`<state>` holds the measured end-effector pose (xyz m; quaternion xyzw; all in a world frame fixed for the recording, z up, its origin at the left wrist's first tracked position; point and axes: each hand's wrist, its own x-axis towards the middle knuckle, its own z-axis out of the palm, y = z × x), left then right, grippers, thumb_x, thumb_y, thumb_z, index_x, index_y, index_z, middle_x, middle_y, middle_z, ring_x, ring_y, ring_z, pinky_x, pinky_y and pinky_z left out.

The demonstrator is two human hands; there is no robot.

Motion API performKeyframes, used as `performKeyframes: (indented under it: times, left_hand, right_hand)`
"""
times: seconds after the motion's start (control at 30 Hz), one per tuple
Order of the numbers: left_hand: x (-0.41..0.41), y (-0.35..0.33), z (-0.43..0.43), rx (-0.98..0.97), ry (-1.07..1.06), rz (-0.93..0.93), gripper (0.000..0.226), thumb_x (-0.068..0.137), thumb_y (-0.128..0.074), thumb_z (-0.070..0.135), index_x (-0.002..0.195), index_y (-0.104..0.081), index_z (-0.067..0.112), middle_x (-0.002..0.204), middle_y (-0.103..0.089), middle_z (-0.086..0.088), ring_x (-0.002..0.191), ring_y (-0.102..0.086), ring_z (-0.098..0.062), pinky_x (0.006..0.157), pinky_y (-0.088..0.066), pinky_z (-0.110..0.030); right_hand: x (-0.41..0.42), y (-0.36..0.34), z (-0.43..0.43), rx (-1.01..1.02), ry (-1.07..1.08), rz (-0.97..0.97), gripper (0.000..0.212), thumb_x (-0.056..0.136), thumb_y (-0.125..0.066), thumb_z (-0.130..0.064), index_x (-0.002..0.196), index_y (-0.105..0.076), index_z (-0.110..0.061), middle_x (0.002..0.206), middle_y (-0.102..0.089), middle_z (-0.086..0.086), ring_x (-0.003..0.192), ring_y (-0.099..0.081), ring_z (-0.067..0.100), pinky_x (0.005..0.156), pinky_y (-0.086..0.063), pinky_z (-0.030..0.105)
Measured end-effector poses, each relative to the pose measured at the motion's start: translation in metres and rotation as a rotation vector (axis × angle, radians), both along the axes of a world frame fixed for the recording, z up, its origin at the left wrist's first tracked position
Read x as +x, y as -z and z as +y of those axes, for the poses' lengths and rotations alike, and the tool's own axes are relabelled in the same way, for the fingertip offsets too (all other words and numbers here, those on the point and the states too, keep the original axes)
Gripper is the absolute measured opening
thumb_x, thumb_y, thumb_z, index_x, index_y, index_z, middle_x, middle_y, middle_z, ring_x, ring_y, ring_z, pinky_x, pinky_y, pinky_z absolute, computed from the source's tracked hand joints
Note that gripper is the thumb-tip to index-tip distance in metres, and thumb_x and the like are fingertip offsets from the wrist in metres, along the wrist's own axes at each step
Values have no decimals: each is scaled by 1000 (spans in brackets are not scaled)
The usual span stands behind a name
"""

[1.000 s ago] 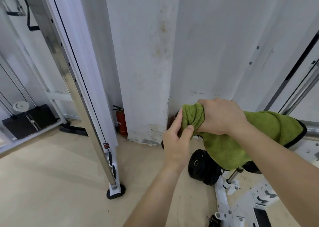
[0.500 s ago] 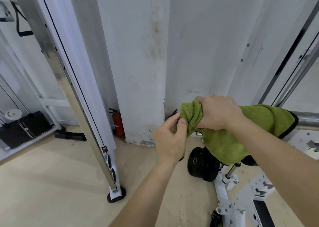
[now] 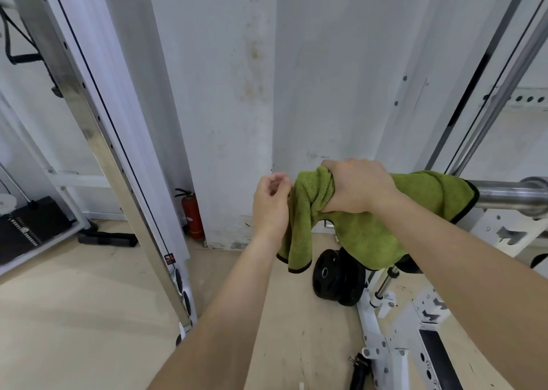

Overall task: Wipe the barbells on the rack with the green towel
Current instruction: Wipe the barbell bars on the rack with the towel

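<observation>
White wall (image 3: pixel 326 63) behind; right grip (image 3: pixel 355 186) clutches green towel (image 3: pixel 364 235) on barbell (image 3: pixel 510 194), left grip (image 3: pixel 271 202) loosely curled, empty

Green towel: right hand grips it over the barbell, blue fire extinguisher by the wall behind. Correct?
Not quite: the head view shows the fire extinguisher is red, not blue. The right hand does grip the green towel over the barbell.

Green terry towel (image 3: pixel 370 235), black-edged; silver steel barbell (image 3: pixel 510 195); red fire extinguisher (image 3: pixel 192 214); black round weight plates (image 3: pixel 335 274); beige floor (image 3: pixel 74 315).
</observation>
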<state>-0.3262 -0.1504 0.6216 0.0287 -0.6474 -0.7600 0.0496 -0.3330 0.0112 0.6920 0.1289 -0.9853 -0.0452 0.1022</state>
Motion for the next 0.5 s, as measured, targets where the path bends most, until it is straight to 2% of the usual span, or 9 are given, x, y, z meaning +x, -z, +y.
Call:
performKeyframes:
  times: [0.07,0.1,0.17,0.23,0.27,0.33,0.37,0.43,0.5]
  left_hand:
    - [-6,-2,6,51,243,-164,34,95,-56,45,118,-70,23,116,-71,0,106,-66,-15,102,-51,-45]
    - [-4,-6,9,122,330,-234,40,96,-53,47,114,-73,18,112,-73,-5,101,-68,-19,99,-52,-44]
    - [0,-14,12,179,325,-269,38,96,-50,39,96,-76,11,94,-73,-11,88,-68,-25,86,-54,-40]
    - [-2,-21,7,45,220,-165,24,92,-53,25,88,-73,12,85,-67,-9,83,-62,-26,76,-51,-36]
    - [-5,-22,3,-43,167,-90,19,90,-53,16,89,-72,13,85,-69,-5,84,-63,-26,75,-51,-34]
    - [-5,-33,-5,-234,102,39,30,87,-54,1,107,-72,16,99,-72,-1,97,-68,-21,86,-55,-30]
    - [-5,-41,-9,-347,67,86,40,86,-54,-1,119,-69,16,110,-71,-1,107,-65,-19,95,-52,-30]
    - [0,-60,-11,-609,7,168,52,86,-55,0,135,-60,15,129,-64,-2,122,-58,-20,105,-45,-31]
    - [8,-75,-10,-859,-39,238,50,85,-55,1,132,-62,15,130,-65,-4,122,-58,-25,102,-46,-32]
  right_hand:
    - [5,2,1,-13,-4,8,56,65,-69,-68,103,-51,-32,80,-60,-11,78,-61,22,61,-41,32]
    - [7,4,2,-27,-14,10,61,65,-69,-66,113,-50,-33,88,-63,-11,85,-63,22,63,-42,33]
    - [12,7,8,-57,-49,5,83,63,-71,-62,135,-40,-35,112,-63,-8,101,-62,22,75,-48,36]
    - [20,8,17,-72,-85,-27,108,60,-72,-59,152,-21,-34,129,-56,-3,115,-55,24,94,-46,41]
    - [25,8,21,-80,-102,-54,118,60,-73,-59,156,-11,-32,135,-52,0,122,-50,25,102,-41,42]
    - [35,8,31,-123,-115,-95,128,62,-74,-65,158,2,-27,148,-44,3,134,-42,25,112,-32,41]
    - [40,8,36,-142,-95,-83,127,64,-72,-68,159,2,-26,153,-41,4,138,-39,25,114,-29,42]
    - [45,10,54,-123,7,13,109,75,-60,-75,158,-11,-25,152,-43,5,137,-43,26,115,-27,45]
    - [50,13,76,-76,129,95,86,85,-50,-74,153,-29,-25,145,-50,5,131,-48,28,111,-31,47]
